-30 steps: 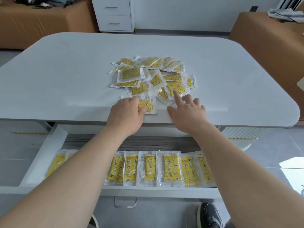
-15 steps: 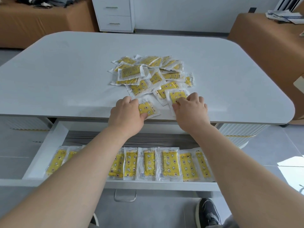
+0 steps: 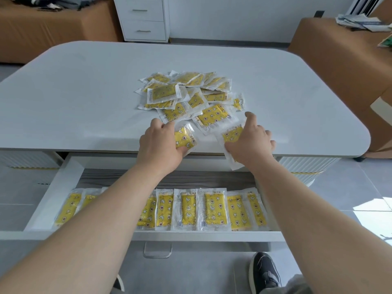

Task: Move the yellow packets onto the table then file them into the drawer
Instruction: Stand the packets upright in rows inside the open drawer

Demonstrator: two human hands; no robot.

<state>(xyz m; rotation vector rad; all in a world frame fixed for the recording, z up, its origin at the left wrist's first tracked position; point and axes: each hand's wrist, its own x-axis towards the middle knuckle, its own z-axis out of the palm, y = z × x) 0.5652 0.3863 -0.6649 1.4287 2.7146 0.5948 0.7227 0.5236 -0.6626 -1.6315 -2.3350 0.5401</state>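
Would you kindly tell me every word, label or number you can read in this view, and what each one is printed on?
No text can be read here.
Pile of yellow packets on the table: small print on the wrappers, too blurred to read.
Filed packets in the drawer: print at the top edges, too small.
Papers at far right: blurred.

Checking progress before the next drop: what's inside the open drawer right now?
A row of yellow packets sits side by side along the drawer front. The left arm covers part of the row, so no full count.
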